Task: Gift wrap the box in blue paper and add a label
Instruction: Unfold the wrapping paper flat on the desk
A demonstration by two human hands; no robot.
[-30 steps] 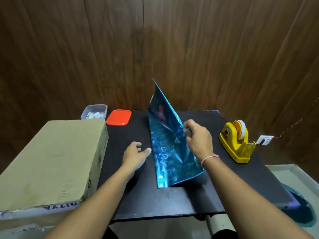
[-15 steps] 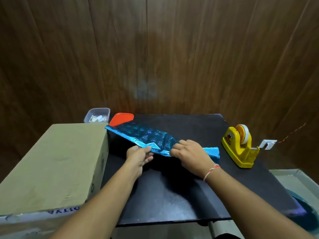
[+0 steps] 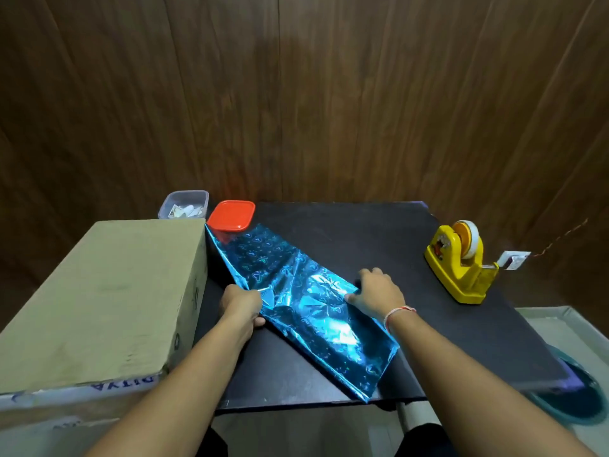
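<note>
A sheet of shiny blue wrapping paper point(image 3: 296, 291) with a heart pattern lies spread diagonally across the black table top point(image 3: 362, 239), from the far left to the near edge. My left hand point(image 3: 242, 305) pinches its left edge. My right hand point(image 3: 377, 291) rests on its right edge with the thumb pressing the paper. A big cardboard box point(image 3: 99, 291) stands at the left, touching the paper's far corner. A yellow tape dispenser point(image 3: 459, 265) sits at the right. The paper's underside is hidden.
A red lid point(image 3: 232, 215) lies at the table's far left, partly under the paper's corner. Behind the box is a clear tub point(image 3: 184, 207) with white slips. A wood-panel wall closes the back. A grey tray point(image 3: 560, 331) lies low at the right.
The paper stood upright a second ago, was then lowered as a narrow strip, and now lies opened out wide toward the near edge. Both hands have moved nearer and apart.
</note>
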